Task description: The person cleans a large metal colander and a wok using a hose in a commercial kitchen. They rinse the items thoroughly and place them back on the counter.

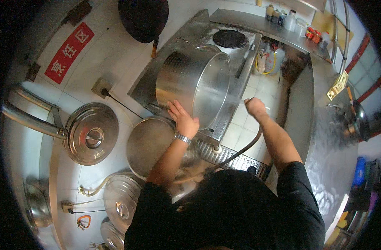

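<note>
A large stainless-steel stockpot point(178, 75) lies tipped on its side on the steel stove counter, its mouth facing right. My left hand point(185, 123) holds it by the outer wall near the rim, fingers spread and thumb at the edge. In my right hand point(256, 107) is the end of a dark hose point(243, 149), which curves back towards my body. A blurred jet of water crosses from this hand into the pot's mouth. Below my left forearm stands another big round steel vessel point(151, 147), partly covered by the arm; I cannot tell what it contains.
A wok burner point(230, 38) sits behind the pot. Steel lids point(92, 134) hang or lean at left, near a wall socket point(102, 87). A metal worktop point(327, 137) runs along the right. Bottles and jars point(290, 22) line the back shelf; a grated drain point(245, 162) crosses the tiled floor.
</note>
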{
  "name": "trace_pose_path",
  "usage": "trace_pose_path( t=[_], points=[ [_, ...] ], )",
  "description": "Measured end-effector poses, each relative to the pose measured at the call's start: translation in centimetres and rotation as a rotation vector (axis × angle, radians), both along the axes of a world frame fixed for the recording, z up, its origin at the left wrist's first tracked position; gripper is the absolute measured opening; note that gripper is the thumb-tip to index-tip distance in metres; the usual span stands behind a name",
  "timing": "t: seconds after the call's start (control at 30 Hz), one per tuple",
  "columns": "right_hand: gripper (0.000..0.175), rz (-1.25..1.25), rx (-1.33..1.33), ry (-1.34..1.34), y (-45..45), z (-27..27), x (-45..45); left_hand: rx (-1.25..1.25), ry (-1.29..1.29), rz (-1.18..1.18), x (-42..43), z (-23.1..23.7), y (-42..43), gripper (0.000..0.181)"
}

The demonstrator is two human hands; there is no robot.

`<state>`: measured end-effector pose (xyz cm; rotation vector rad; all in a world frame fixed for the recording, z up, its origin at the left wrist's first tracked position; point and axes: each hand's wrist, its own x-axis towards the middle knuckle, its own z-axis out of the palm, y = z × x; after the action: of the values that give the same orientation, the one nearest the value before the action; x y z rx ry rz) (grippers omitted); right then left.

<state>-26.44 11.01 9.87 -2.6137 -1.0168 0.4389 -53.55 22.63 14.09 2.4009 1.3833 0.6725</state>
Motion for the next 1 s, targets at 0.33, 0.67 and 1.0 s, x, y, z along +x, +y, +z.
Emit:
trace_pose_path(
  t=[0.33,0.67,1.0],
  points=[
    [0.045,-0.013,-0.04,0.015,-1.5,-0.2,-0.7,0.075,-0.294,-0.042,0.8,-6.1,-2.0,0.102],
    [0.048,0.223,-0.099,0.114,-1.7,-1.9,-1.2,-0.127,-0.42,-0.005,-1.6,-8.4,-3.5,0.102],
    [0.047,0.318,-0.081,-0.009,-1.0,-0.8,-6.0,-0.045,-0.131,0.054,1.3,-0.4,0.7,0.095]
  ],
)
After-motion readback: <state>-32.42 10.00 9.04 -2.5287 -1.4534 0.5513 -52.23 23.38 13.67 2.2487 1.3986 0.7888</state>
